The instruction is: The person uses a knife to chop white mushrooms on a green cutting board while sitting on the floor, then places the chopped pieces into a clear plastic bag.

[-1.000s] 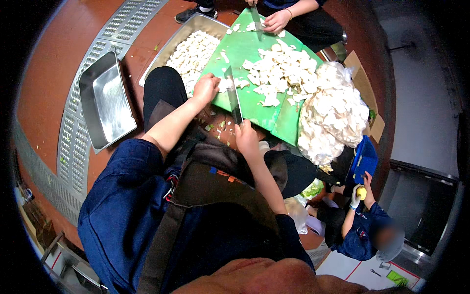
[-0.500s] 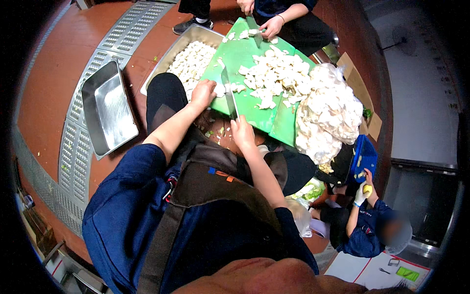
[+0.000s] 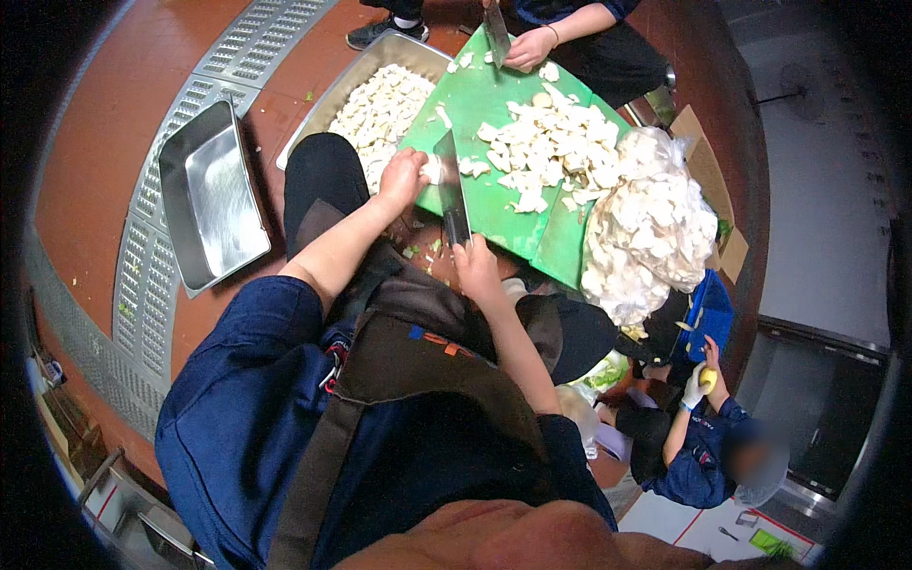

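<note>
My right hand is closed around the handle of a broad-bladed kitchen knife. The blade stands over the near left edge of a green cutting board. My left hand is closed on a white vegetable piece, just left of the blade. Whether it is mushroom or something else I cannot make out. A few cut white bits lie right of the blade. Farther right on the board is a heap of white pieces.
Left of the board stands a metal tray with white pieces; another metal pan is farther left. A plastic bag of white pieces sits at right. Across the board, a co-worker's hand is beside a knife; another person holds something yellow.
My knife's blade has turned to show more of its flat side. The board has shifted slightly right in view. The co-worker's knife across the board has risen.
</note>
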{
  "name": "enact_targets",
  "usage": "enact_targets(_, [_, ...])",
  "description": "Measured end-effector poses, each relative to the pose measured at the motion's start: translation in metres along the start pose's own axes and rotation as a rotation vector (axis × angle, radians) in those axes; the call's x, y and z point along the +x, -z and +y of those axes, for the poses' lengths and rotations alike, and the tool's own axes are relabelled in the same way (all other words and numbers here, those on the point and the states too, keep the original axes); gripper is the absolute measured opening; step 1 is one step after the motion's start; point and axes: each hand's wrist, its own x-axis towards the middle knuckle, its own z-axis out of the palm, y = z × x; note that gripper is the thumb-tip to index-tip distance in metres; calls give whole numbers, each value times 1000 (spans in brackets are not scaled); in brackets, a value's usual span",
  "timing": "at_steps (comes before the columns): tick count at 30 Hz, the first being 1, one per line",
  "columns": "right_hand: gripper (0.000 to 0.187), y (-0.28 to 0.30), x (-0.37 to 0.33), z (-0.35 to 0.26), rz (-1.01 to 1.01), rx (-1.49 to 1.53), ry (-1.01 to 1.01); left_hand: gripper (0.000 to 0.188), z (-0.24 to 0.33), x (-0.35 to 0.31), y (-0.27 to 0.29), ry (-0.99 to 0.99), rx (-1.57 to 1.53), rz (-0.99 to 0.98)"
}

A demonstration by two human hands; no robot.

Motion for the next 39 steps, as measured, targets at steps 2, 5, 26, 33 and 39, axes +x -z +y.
enact_targets(2, [28, -16, 9, 0, 44, -42, -71, 31, 0, 3, 0, -2, 3, -12])
enact_targets(5, [30, -17, 12, -8, 58, -50, -52, 31, 0, 3, 0, 23, -25, -7])
enact_targets(26, [27, -18, 11, -13, -3, -101, 13, 20, -2, 1, 4, 56, 64, 0])
enact_targets(33, [33, 25, -29, -9, 216, -10, 35, 52, 28, -10, 18, 144, -28, 47])
enact_targets(39, [25, 32, -44, 15, 152, -105, -43, 48, 37, 8, 6, 23, 67, 25])
